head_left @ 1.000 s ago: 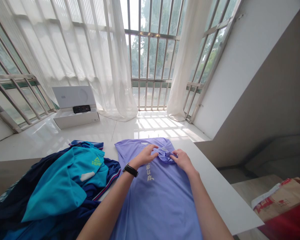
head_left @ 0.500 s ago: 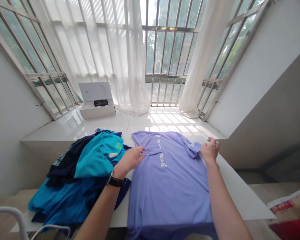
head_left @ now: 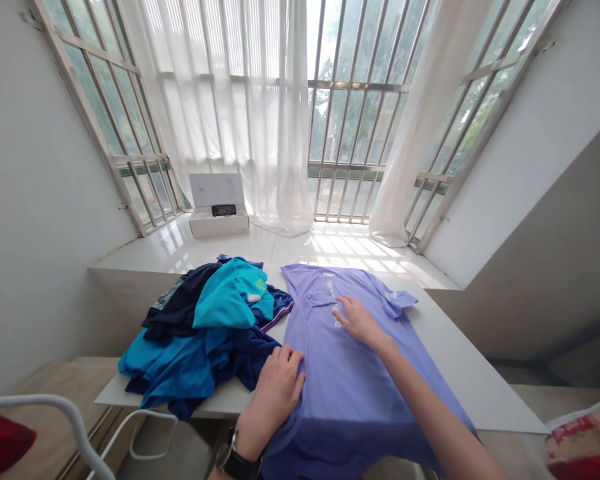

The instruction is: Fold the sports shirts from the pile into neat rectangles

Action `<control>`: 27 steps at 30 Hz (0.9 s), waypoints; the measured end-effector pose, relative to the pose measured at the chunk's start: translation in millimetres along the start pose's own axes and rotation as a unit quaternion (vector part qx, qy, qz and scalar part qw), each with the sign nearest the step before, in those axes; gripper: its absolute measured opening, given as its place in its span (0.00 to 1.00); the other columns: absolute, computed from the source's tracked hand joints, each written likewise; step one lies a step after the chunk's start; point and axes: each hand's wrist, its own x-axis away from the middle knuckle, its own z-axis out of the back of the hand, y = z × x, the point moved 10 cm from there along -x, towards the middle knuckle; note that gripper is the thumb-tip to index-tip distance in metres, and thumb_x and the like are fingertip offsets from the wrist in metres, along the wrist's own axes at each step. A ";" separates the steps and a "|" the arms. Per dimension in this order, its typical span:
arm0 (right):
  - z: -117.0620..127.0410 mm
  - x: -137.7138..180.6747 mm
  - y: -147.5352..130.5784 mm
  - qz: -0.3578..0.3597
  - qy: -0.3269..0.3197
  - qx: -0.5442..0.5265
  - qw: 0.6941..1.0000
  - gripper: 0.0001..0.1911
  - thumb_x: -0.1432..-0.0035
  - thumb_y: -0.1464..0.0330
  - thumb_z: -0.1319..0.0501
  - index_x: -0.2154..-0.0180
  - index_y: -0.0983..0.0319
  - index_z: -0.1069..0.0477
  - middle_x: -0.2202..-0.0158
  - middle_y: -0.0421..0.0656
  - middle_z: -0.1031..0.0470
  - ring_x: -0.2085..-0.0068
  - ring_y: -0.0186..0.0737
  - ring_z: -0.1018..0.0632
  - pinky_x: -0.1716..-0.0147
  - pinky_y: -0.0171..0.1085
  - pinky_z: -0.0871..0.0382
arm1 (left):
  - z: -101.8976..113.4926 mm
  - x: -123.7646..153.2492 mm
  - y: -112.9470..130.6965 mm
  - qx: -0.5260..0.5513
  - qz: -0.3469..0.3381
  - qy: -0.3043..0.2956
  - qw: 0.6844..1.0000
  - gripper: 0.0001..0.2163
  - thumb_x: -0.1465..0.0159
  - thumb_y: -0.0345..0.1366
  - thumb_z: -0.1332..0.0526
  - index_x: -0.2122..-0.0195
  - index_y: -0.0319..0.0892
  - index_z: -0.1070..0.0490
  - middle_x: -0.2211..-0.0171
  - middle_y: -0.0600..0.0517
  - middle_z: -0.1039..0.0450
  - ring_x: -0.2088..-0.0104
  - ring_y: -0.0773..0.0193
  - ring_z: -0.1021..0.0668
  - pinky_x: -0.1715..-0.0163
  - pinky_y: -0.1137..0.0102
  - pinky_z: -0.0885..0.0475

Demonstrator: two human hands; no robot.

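Note:
A lavender T-shirt [head_left: 380,393] lies spread on the white table with its collar toward the window. White lettering runs down its chest, its right sleeve sticks out to the side, and its hem hangs over the front edge. My left hand [head_left: 277,383], a dark watch on its wrist, is at the shirt's left edge with fingers and thumb curled onto the fabric. Across the chest, over the lettering, reaches my right hand [head_left: 357,321], its fingers apart and nothing held in them. Small creases show in the cloth near it.
Left of the shirt is a heap of clothes [head_left: 233,293] in teal, blue and navy. An open white box [head_left: 220,225] with a dark device stands on the sill by the curtain [head_left: 295,133]. White tubing [head_left: 70,413] curves at the lower left.
My right hand has left the right sleeve and come inward over the chest. My left hand has moved from the upper chest down to the left edge. The view has shifted.

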 end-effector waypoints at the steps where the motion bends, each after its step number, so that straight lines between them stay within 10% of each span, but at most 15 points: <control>1: -8.1 -2.8 4.3 -0.017 -0.003 0.033 0.999 0.29 0.35 0.56 0.46 0.38 0.63 0.35 0.34 0.55 0.37 0.34 0.53 0.36 0.37 0.47 0.41 | -1.6 3.8 0.9 -0.011 0.000 0.009 1.000 0.15 0.33 0.34 0.45 0.46 0.45 0.30 0.49 0.44 0.30 0.50 0.52 0.28 0.50 0.61 0.33; 8: -46.7 -26.6 37.2 -0.056 -0.043 0.122 0.990 0.37 0.33 0.48 0.55 0.30 0.58 0.50 0.27 0.50 0.53 0.28 0.54 0.51 0.33 0.55 0.58 | -30.6 6.9 11.0 -0.031 -0.070 -0.005 0.997 0.24 0.29 0.38 0.50 0.32 0.43 0.42 0.31 0.43 0.46 0.31 0.47 0.45 0.35 0.53 0.47; 22: -43.2 -116.4 79.3 -0.058 -0.044 0.103 0.992 0.38 0.34 0.46 0.55 0.30 0.56 0.51 0.27 0.49 0.54 0.28 0.52 0.51 0.33 0.56 0.61 | -36.9 -98.3 -6.4 -0.058 -0.062 0.007 0.996 0.26 0.30 0.40 0.49 0.33 0.34 0.42 0.31 0.34 0.47 0.31 0.42 0.44 0.35 0.48 0.45; 27: -39.7 -136.2 90.4 -0.061 -0.037 0.100 0.992 0.37 0.34 0.47 0.55 0.30 0.57 0.49 0.27 0.50 0.53 0.29 0.52 0.50 0.33 0.57 0.60 | -29.8 -83.9 -6.5 -0.023 -0.046 -0.031 0.998 0.27 0.31 0.41 0.47 0.33 0.34 0.42 0.30 0.33 0.51 0.31 0.40 0.46 0.35 0.49 0.45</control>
